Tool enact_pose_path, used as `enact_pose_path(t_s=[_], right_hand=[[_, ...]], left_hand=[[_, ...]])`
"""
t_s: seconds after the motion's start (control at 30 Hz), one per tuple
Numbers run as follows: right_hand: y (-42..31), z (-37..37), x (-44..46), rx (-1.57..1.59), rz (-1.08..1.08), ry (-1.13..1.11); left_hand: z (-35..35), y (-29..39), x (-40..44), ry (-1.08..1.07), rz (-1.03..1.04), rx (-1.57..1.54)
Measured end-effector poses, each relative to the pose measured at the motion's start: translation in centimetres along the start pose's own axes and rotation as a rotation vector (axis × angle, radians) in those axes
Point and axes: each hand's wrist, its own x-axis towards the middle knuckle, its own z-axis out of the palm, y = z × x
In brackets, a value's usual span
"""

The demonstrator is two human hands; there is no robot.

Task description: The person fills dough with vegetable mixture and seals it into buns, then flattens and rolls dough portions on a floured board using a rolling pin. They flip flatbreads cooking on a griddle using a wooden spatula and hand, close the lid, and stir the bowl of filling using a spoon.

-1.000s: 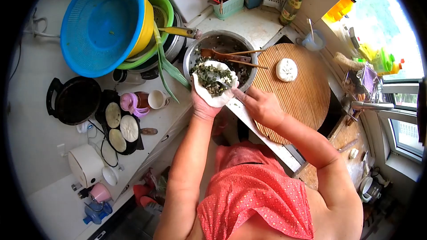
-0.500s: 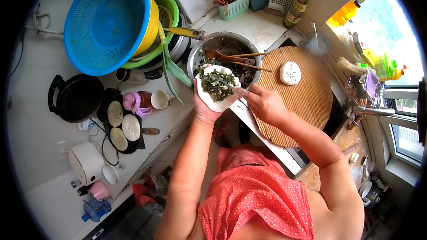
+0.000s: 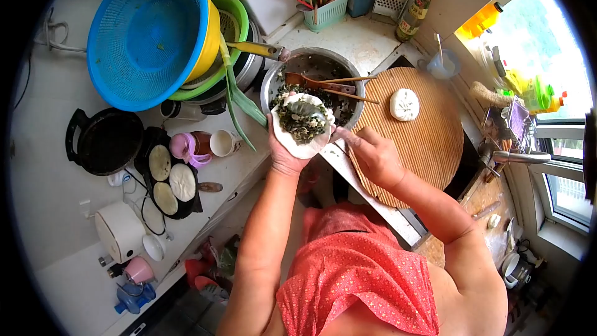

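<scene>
Cupping a dough round (image 3: 287, 138) topped with chopped green filling in the half-open left hand (image 3: 288, 155), over the near rim of a metal bowl (image 3: 268, 81). Curling the right hand (image 3: 373, 155) partway beside the dough, with any grip too blurred to tell. Facing, farther off, a ridged board (image 3: 429, 149) bearing a pleated bun (image 3: 404, 104), then a bottle (image 3: 413, 17) on the desk (image 3: 373, 43).

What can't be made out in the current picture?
All in the head view:
Palm of the left hand: hidden by the dough.
What the fingertips of the right hand pinch, if anything: too small to tell.
Near part of the bowl: covered by the dough.
Inside of the yellow basin: mostly hidden by the blue basin.
Label text on the bottle: too small.
</scene>
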Motion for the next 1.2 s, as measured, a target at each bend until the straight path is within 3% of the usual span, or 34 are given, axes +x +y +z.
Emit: enact_pose_path(t_s=[0.07, 0.13, 0.23, 0.33, 0.43, 0.5, 0.67, 0.73, 0.77, 0.83, 0.87, 0.93, 1.2], right_hand=[[0.5, 0.5, -0.5, 0.009, 0.044, 0.047], [0.0, 1.1, -1.5, -0.049, 0.126, -0.108], [0.1, 1.7, -1.7, 0.034, 0.106, -0.068], [0.2, 1.3, -1.0, 0.099, 0.246, 0.079], [1.2, 2.0, -0.8, -0.011, 0.306, -0.002], [1.7, 3.2, -0.6, -0.137, 0.375, -0.202], [1.5, 3.1, 0.2, -0.114, 0.354, -0.248], [1.8, 2.8, 0.7, 0.013, 0.102, 0.023], [1.6, 3.1, 0.7, 0.014, 0.104, 0.03], [1.1, 3.8, 0.8, 0.914, 0.49, -0.068], [0.9, 3.8, 1.1, 0.914, 0.486, -0.058], [0.7, 3.4, 1.5, 1.229, 0.605, -0.013], [1.0, 3.6, 1.6, 1.325, 0.601, 0.054]], left_hand=[[-0.4, 0.1, 0.0, 0.014, 0.021, 0.01], [-0.7, 0.2, 0.4, -0.036, 0.056, 0.075], [-0.9, 0.1, 0.3, -0.096, 0.065, 0.1], [-0.9, 0.2, -0.6, -0.065, 0.059, 0.043], [-0.4, 0.0, -1.2, -0.042, 0.047, 0.085], [-0.2, 0.0, -1.5, -0.049, 0.042, 0.102], [1.5, -0.3, -2.8, -0.036, 0.024, 0.116], [2.4, -0.7, -3.2, -0.015, 0.027, 0.13], [2.7, -0.7, -3.2, 0.004, 0.017, 0.123], [3.3, -1.1, -3.5, 0.006, 0.013, 0.117], [3.6, -1.3, -3.6, 0.007, 0.011, 0.113], [3.7, -1.5, -3.7, 0.014, 0.041, 0.146], [4.6, -2.4, -3.6, -0.01, 0.041, 0.198]])
